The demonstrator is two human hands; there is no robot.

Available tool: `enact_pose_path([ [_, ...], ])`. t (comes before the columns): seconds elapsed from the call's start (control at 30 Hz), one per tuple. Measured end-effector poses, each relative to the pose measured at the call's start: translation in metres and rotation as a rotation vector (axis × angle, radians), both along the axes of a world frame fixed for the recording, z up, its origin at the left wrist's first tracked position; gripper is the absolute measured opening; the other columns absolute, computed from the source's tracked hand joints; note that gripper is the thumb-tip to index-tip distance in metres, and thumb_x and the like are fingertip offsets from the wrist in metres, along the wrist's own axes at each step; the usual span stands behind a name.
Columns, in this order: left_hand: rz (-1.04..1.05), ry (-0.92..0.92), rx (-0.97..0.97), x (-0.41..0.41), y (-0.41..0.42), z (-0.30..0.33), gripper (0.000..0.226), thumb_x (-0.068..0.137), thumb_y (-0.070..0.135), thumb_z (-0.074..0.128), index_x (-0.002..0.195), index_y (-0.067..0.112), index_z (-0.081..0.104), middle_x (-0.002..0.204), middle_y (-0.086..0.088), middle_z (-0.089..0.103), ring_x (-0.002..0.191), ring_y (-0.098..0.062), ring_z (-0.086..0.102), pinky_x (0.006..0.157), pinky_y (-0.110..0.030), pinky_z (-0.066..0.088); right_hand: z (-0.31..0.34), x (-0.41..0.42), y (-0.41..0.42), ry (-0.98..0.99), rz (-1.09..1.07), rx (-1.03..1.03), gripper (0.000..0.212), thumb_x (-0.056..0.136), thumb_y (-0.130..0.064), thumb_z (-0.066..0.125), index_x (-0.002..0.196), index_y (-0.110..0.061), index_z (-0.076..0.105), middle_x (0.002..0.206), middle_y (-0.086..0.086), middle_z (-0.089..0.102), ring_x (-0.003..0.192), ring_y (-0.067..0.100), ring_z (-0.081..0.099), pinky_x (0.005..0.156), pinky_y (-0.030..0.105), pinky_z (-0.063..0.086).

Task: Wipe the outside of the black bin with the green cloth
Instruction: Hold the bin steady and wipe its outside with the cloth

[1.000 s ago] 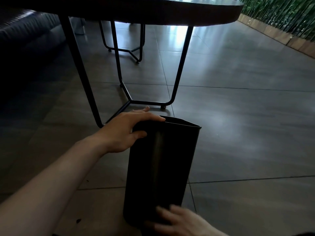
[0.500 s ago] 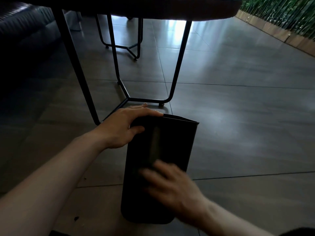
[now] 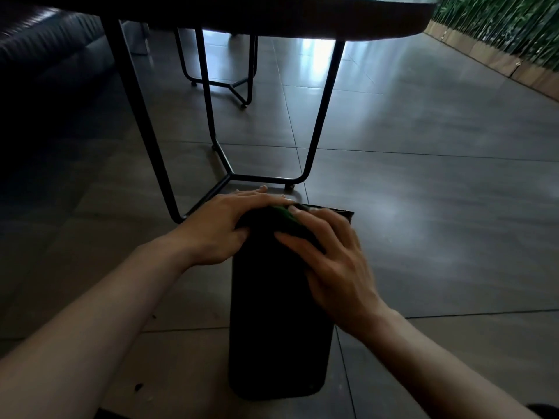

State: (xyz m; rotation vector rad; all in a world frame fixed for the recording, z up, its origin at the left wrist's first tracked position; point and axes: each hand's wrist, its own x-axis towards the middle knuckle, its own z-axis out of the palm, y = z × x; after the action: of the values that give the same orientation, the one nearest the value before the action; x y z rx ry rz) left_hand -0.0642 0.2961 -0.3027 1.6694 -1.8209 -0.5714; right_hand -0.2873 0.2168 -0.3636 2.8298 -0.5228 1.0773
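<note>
The black bin (image 3: 276, 328) lies tipped on the tiled floor, its open mouth pointing away from me and its base near the bottom of the view. My left hand (image 3: 223, 228) grips the bin's upper left rim. The green cloth (image 3: 286, 219) is bunched on the bin's top side near the rim. My right hand (image 3: 329, 261) presses down on the cloth with its fingers spread, hiding most of it.
A dark round table (image 3: 272, 13) on thin black metal legs (image 3: 320, 116) stands just beyond the bin. A dark sofa (image 3: 45, 55) is at the far left. A green plant wall (image 3: 514, 22) runs along the far right. Small crumbs (image 3: 138, 387) lie on the floor.
My right hand slid up the bin's side from its base to the rim, now pressing the green cloth there. My left hand kept its hold on the rim.
</note>
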Motion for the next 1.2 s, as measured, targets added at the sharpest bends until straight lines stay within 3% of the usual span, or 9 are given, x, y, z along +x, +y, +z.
enact_pose_path([
  [0.27,0.013,0.012,0.03,0.004,0.004,-0.001,0.072,0.093,0.003,0.064,0.137,0.057,0.047,0.15,0.026,0.043,0.147,0.009,0.018,0.12,-0.025,0.016,-0.072,-0.056,0.06,0.491,0.433,-0.258,0.024,0.101,-0.028,0.063,0.124,-0.035,0.061,0.154,-0.001,0.048,0.135,0.03,0.053,0.091,0.037,0.059],
  [0.37,-0.002,-0.007,0.014,0.001,0.001,-0.001,0.071,0.093,0.003,0.063,0.138,0.054,0.047,0.15,0.027,0.044,0.147,0.009,0.018,0.118,-0.022,0.015,-0.043,-0.041,0.038,0.283,0.287,-0.146,0.029,0.103,-0.019,0.059,0.131,-0.027,0.061,0.153,0.005,0.053,0.13,0.037,0.059,0.092,0.045,0.058],
  [0.5,0.023,0.016,-0.003,0.002,-0.001,-0.002,0.065,0.094,0.004,0.063,0.142,0.045,0.049,0.149,0.026,0.04,0.144,0.011,0.02,0.121,-0.022,0.02,0.01,-0.001,-0.003,-0.011,-0.012,0.03,0.035,0.1,-0.018,0.063,0.135,-0.017,0.068,0.148,0.009,0.052,0.132,0.041,0.049,0.099,0.05,0.049],
  [0.6,0.018,0.024,0.008,0.005,0.001,-0.003,0.066,0.093,0.002,0.063,0.14,0.046,0.05,0.149,0.027,0.044,0.146,0.009,0.022,0.12,-0.022,0.021,-0.005,-0.002,0.01,0.068,0.031,-0.062,0.035,0.101,-0.019,0.062,0.136,-0.021,0.065,0.149,0.008,0.049,0.133,0.04,0.049,0.096,0.048,0.051],
  [0.77,0.008,0.021,0.035,0.003,0.003,-0.002,0.07,0.092,0.001,0.064,0.136,0.053,0.05,0.149,0.029,0.043,0.146,0.012,0.016,0.114,-0.015,0.014,-0.057,-0.046,0.054,0.415,0.378,-0.29,0.025,0.102,-0.021,0.06,0.125,-0.031,0.061,0.152,0.004,0.047,0.133,0.035,0.049,0.088,0.04,0.058],
  [0.83,0.007,0.021,0.026,0.001,0.001,-0.001,0.069,0.092,0.0,0.063,0.137,0.051,0.05,0.15,0.028,0.043,0.147,0.009,0.017,0.116,-0.017,0.014,-0.05,-0.045,0.045,0.361,0.319,-0.22,0.029,0.102,-0.021,0.059,0.13,-0.031,0.06,0.154,0.004,0.047,0.132,0.035,0.05,0.089,0.042,0.059],
  [0.93,-0.001,0.024,0.016,-0.001,-0.002,-0.001,0.068,0.093,0.001,0.062,0.137,0.052,0.049,0.148,0.032,0.042,0.145,0.012,0.017,0.119,-0.02,0.016,-0.016,-0.02,0.016,0.095,0.046,-0.022,0.039,0.102,-0.02,0.06,0.14,-0.026,0.058,0.153,0.006,0.048,0.134,0.038,0.048,0.096,0.051,0.054],
  [1.03,0.005,0.035,0.0,-0.001,-0.004,0.0,0.068,0.093,0.002,0.061,0.138,0.052,0.047,0.142,0.04,0.039,0.143,0.016,0.017,0.121,-0.022,0.018,0.001,0.001,0.005,-0.014,-0.11,0.03,0.042,0.101,-0.022,0.061,0.143,-0.022,0.059,0.152,0.008,0.048,0.135,0.039,0.045,0.102,0.049,0.048],
  [1.2,-0.005,0.029,0.027,0.001,-0.002,0.0,0.071,0.092,-0.001,0.063,0.135,0.053,0.051,0.149,0.03,0.043,0.147,0.011,0.015,0.12,-0.025,0.014,-0.044,-0.022,0.054,0.214,0.158,-0.177,0.025,0.109,-0.02,0.051,0.13,-0.027,0.062,0.147,0.005,0.05,0.128,0.036,0.051,0.086,0.041,0.056],
])
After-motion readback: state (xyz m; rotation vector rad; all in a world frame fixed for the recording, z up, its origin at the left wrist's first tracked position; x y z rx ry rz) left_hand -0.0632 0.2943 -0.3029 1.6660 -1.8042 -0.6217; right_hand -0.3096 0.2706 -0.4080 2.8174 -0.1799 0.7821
